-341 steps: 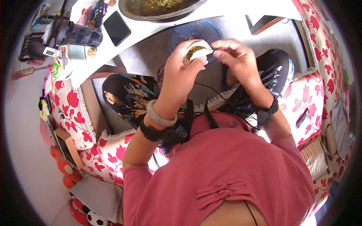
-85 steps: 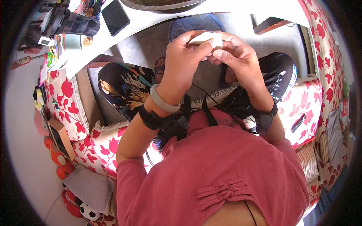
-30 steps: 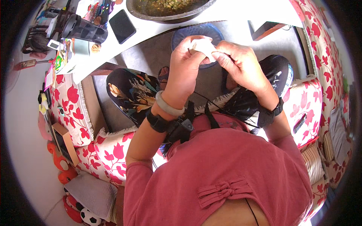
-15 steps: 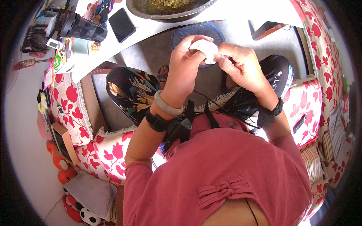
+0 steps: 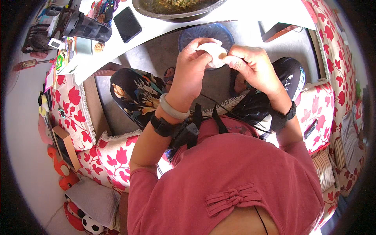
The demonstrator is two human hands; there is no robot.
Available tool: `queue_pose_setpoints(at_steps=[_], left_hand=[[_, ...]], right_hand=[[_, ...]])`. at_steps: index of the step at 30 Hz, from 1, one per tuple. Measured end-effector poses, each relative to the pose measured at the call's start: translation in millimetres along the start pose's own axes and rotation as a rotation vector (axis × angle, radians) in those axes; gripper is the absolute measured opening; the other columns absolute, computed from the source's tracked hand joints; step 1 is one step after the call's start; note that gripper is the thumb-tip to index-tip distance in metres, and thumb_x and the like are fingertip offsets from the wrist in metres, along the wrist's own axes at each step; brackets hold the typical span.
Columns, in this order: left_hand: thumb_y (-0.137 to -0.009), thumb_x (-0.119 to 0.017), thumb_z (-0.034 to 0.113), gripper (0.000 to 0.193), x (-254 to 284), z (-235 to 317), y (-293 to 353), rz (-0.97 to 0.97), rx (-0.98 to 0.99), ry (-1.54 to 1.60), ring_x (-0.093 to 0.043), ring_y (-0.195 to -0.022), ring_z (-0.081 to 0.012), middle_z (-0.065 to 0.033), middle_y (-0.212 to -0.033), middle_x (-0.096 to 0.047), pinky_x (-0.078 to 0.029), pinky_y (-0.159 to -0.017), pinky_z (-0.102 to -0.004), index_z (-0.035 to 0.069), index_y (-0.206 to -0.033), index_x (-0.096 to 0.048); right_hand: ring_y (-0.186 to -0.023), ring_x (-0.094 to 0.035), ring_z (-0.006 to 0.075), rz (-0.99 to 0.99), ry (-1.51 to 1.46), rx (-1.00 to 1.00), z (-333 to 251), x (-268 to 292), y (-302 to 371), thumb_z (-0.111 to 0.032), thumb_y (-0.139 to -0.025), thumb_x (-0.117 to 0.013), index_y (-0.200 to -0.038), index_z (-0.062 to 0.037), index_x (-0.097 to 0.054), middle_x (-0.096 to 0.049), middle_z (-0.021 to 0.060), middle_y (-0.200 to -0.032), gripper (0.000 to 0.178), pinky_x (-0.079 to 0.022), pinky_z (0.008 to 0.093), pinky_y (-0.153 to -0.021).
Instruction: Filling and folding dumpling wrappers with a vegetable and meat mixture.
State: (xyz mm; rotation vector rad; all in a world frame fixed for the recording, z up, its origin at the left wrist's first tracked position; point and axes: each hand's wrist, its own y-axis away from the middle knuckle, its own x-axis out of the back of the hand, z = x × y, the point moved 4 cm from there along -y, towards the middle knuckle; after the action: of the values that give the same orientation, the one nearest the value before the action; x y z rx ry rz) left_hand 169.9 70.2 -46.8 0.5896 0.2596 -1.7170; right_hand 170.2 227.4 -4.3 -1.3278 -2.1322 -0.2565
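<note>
A white, rounded dumpling of dough [image 5: 214, 53] is held up over my lap. My left hand [image 5: 191, 67] is closed around its left side, with the thumb below and the fingers above. From the right, thumb and forefinger of my right hand [image 5: 253, 67] pinch together at the dough's right edge. A small tan patch shows near that edge; whether it is filling or shadow I cannot tell. Beyond my hands, a dark metal basin [image 5: 178, 15] with a chopped greenish-brown mix stands on the white table.
Below the table edge, a blue plastic basket [image 5: 188, 36] sits on the floor. On the table's left are a dark phone [image 5: 127, 24], a dark-lidded tumbler [image 5: 88, 27] and small clutter. Floral-covered seating [image 5: 319, 103] surrounds me, with a remote [image 5: 311, 129] on the right.
My right fingers have shifted slightly along the dough's edge, and the tan patch there shows more. My left hand keeps its hold almost unmoved.
</note>
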Motion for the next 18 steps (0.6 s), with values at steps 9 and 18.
queue_pose_setpoints(at_steps=[9, 18], left_hand=[[-0.087, -0.052, 0.004, 0.024, 0.4, -2.6, 0.1, -0.028, 0.037, 0.013, -0.062, -0.089, -0.0132, -0.0063, -0.1, -0.064, -0.051, -0.078, -0.0269, 0.001, -0.11, -0.059], [-0.085, -0.05, 0.001, 0.021, -1.6, -2.9, 0.9, -0.017, 0.032, 0.04, -0.062, -0.084, -0.0117, -0.0065, -0.095, -0.065, -0.052, -0.077, -0.0251, 0.001, -0.103, -0.062]], right_hand=[[-0.067, -0.06, 0.0306, -0.003, 0.038, 0.006, -1.1, -1.8, 1.6, -0.019, -0.089, -0.06, -0.087, -0.005, -0.058, -0.057, 0.0115, -0.073, 0.014, -0.047, 0.0367, -0.061], [-0.074, -0.062, 0.0342, 0.056, 0.131, 0.107, -6.0, -1.6, -0.5, -0.021, -0.09, -0.059, -0.087, -0.005, -0.059, -0.06, 0.0135, -0.078, 0.017, -0.049, 0.0402, -0.064]])
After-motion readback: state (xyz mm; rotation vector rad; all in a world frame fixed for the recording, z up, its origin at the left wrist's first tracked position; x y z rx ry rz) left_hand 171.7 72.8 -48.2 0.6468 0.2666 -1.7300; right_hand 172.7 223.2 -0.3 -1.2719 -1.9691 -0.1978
